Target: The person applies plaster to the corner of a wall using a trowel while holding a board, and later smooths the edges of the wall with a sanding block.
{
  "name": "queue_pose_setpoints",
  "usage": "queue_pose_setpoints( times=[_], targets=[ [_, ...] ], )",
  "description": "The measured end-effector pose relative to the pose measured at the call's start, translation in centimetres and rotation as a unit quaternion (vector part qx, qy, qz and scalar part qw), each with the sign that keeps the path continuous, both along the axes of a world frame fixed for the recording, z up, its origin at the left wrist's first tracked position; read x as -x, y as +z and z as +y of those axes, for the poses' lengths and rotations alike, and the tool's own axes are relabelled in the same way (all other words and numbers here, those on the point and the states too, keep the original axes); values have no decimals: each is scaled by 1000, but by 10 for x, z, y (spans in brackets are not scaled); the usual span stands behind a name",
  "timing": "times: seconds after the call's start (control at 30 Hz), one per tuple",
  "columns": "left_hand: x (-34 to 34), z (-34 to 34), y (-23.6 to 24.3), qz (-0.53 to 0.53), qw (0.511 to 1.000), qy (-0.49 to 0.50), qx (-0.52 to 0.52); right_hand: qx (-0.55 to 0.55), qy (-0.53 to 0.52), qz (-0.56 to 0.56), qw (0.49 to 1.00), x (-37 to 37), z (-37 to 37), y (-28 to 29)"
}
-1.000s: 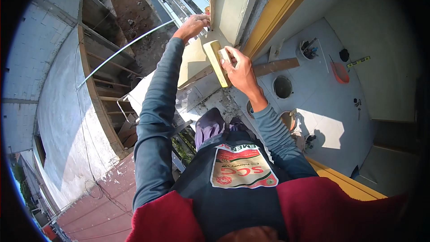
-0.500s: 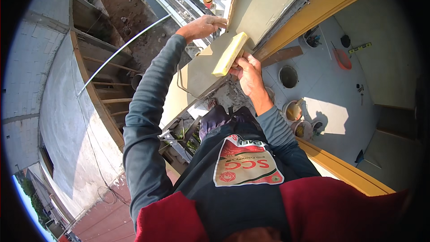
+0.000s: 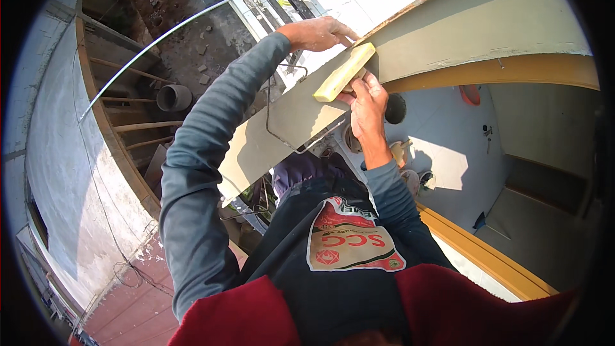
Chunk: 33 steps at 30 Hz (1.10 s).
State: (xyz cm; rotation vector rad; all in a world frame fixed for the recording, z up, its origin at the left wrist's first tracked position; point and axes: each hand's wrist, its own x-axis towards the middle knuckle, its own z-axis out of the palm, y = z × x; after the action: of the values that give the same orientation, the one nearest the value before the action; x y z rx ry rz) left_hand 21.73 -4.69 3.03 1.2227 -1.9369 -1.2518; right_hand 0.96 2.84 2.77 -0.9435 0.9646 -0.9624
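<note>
My right hand (image 3: 368,107) is closed round the back of a yellow plastering float (image 3: 344,73), a long block whose face lies against or very close to the plaster. Smooth and grey-beige, the plastered strip of wall (image 3: 298,104) runs on past the float to the upper right. Beyond the float's far end, my left hand (image 3: 323,33) reaches to the strip's edge with its fingers stretched out and nothing held. Its fingertips are at the thin wooden batten (image 3: 419,1) along that edge, touching or nearly so. A bent metal rod clamp (image 3: 269,112) hooks across the strip closer to my body.
An orange-yellow door frame (image 3: 487,253) opens to a tiled room on the right, with a dark bucket (image 3: 396,107) and a red basin (image 3: 470,94). Leftward are a pale curved-looking wall (image 3: 70,147), wooden poles (image 3: 144,126), another bucket (image 3: 174,98) and a thin white pipe (image 3: 150,50).
The view has swung, bringing more of the plastered strip into sight. My right hand and the float have shifted slightly right; my left hand has moved rightward along the batten edge.
</note>
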Motion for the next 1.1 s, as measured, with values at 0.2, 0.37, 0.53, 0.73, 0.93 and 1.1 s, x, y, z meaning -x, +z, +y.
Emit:
queue_pose_setpoints(
  times=[0.2, 0.37, 0.53, 0.73, 0.93, 1.1],
  targets=[
    [-3, 3, 4, 5, 1000, -9, 0, 17, -8, 19, 1000, -2, 0, 5],
    [-5, 2, 8, 16, 999, -30, -3, 12, -5, 39, 999, -2, -1, 5],
    [-3, 3, 14, -16, 1000, -24, -3, 7, -12, 31, 999, -7, -1, 15],
    [-1, 5, 18, -14, 1000, -19, -5, 27, -36, 9, 999, -7, -4, 6],
    [1, 5, 15, -13, 1000, -11, 1, 47, -40, 7, 998, -6, -4, 4],
    [-1, 5, 16, -15, 1000, -16, -1, 55, -44, 10, 997, -8, -3, 4]
  ],
)
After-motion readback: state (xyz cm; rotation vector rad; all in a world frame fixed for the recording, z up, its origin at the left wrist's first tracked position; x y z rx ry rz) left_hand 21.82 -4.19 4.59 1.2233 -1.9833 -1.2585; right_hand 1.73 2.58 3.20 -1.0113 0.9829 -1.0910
